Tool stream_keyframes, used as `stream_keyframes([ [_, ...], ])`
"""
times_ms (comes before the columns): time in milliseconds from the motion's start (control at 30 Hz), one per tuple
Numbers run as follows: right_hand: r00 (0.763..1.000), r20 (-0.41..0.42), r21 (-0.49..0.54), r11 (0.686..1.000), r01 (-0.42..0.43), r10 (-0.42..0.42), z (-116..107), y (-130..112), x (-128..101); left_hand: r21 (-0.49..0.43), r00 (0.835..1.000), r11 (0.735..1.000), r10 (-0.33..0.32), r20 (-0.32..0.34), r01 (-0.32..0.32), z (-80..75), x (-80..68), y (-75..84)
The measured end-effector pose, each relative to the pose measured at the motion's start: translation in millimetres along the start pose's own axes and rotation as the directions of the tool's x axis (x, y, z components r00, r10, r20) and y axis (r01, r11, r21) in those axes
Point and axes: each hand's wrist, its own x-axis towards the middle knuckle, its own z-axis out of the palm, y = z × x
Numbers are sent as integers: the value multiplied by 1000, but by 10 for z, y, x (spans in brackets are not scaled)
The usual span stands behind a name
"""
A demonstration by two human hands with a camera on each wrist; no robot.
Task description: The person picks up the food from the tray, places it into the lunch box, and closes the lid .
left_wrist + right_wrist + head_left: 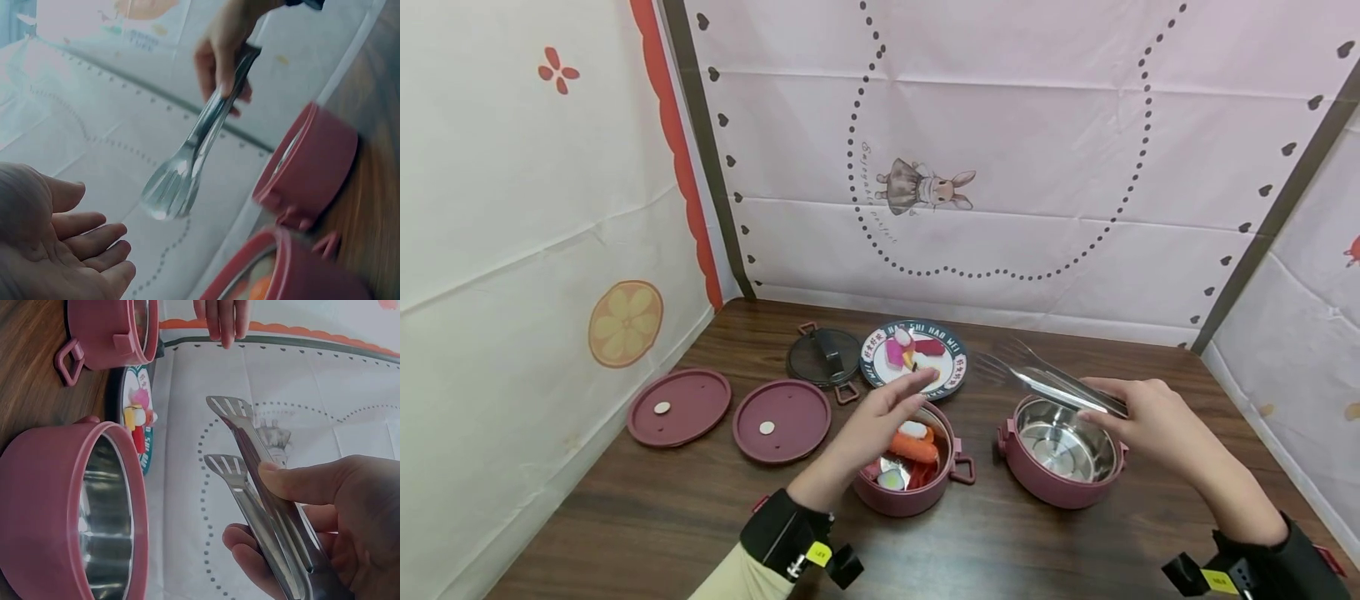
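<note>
Meanwhile, toward the table's [647, 508] left edge lay two flat pink lids [679, 406], side by side, and behind them, nearer the back edge, a dark lid [824, 356] with a handle, next to a plate [955, 367] of toy food. The left hand [880, 421] hovered with relaxed, straight fingers over the filled pink container [943, 487], holding nothing; carrot-like pieces showed inside, though the smaller bits were hard to name. Just right of it stood the empty steel-lined container [1060, 487], near the front edge. Above its rim the right hand [1150, 417] pinched the metal tongs [1045, 379] at their hinge end, thumb on top and fingers curled beneath, the slotted tips standing slightly apart and pointing left. The tongs looked stiff, light and springy, with a smooth, probably slippery finish, so a hold further along the arms would likely give firmer control of the tips.
</note>
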Motion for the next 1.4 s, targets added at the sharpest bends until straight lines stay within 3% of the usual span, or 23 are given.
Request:
stream_keyframes([
  [233, 999, 6, 13, 999, -47, 47, 7, 45, -10, 95, 998, 995, -40, 57, 34, 408, 240, 49],
  [367, 998, 7, 18, 998, -56, 56, 12, 46, -22, 163, 998, 986, -50, 47, 42, 662, 363, 12],
  [667, 998, -5, 11, 998, -60, 60, 19, 48, -53, 344, 993, 936, -103, 56, 78, 1131, 481, -151],
  [933, 998, -21, 16, 998, -60, 60, 45, 57, -48, 358, 993, 926, -115, -28, 117, 1334, 565, -334],
  [1233, 997, -57, 68, 997, -43, 47, 105, 41, 5, 285, 988, 948, -112, -107, 138, 1471, 620, -503],
  [1400, 997, -67, 65, 997, -38, 42, 142, 9, 42, 249, 988, 961, -96, -118, 123, 1491, 613, -572],
])
